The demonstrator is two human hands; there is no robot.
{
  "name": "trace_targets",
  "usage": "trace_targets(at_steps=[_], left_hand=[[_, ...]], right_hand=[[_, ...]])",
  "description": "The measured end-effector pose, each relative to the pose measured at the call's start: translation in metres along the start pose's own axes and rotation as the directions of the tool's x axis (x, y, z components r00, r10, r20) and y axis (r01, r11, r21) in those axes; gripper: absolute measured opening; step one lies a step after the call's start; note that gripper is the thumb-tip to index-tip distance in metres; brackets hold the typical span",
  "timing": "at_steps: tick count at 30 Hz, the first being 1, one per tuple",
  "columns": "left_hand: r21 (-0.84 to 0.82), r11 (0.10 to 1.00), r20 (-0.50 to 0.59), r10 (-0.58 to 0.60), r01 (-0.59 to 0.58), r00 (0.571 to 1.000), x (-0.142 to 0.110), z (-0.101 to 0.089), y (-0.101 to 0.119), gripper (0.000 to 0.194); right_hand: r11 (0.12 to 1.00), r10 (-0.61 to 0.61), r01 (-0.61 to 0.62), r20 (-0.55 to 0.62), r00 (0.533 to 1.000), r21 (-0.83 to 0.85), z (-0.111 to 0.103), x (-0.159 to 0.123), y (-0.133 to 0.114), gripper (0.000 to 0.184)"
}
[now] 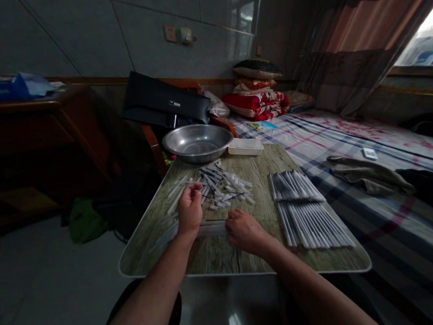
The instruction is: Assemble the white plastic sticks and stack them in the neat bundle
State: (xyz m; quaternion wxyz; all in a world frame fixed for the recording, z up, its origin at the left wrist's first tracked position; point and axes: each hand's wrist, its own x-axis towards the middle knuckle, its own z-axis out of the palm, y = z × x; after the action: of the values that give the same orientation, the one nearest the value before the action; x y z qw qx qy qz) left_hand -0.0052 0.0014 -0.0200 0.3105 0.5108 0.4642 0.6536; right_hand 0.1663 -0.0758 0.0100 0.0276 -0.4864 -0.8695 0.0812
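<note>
My left hand [189, 209] hovers over the wooden board [158, 239], fingers pinched together at the near edge of a loose pile of small pen parts [224, 186]; what it pinches is too small to name. My right hand [245, 229] rests knuckles-up on the board with fingers curled over the end of a bundle of thin clear tubes [211, 228] lying between both hands. More clear tubes [177, 192] lie scattered to the left of the pile.
Two stacked rows of finished pens [307, 210] lie on the board's right side. A metal basin [198, 143] and a white tray [245, 146] stand at the far edge. A bed with striped sheet [374, 168] runs along the right; a dark desk [37, 128] stands left.
</note>
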Motion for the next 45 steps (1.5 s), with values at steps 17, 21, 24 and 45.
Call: trace_targets(at_steps=[17,21,24,45], left_hand=[[0.406,0.623,0.589,0.381,-0.669,0.712,-0.026,0.002,0.031,0.048],[0.422,0.634,0.574,0.366,-0.648,0.732,-0.024,0.002,0.024,0.045],[0.422,0.661,0.554,0.354,-0.621,0.754,-0.023,0.001,0.023,0.038],[0.253,0.943,0.366,0.114,-0.217,0.924,-0.024,0.006,0.015,0.023]], right_hand=[[0.565,0.269,-0.002,-0.183,0.946,0.825,0.001,-0.004,0.052,0.007],[0.286,0.224,0.088,-0.156,0.962,0.954,-0.004,-0.005,0.050,0.025],[0.196,0.214,0.139,-0.180,0.960,0.971,-0.005,-0.004,0.050,0.034],[0.976,0.159,-0.141,-0.102,0.982,0.168,0.012,0.012,0.024,0.021]])
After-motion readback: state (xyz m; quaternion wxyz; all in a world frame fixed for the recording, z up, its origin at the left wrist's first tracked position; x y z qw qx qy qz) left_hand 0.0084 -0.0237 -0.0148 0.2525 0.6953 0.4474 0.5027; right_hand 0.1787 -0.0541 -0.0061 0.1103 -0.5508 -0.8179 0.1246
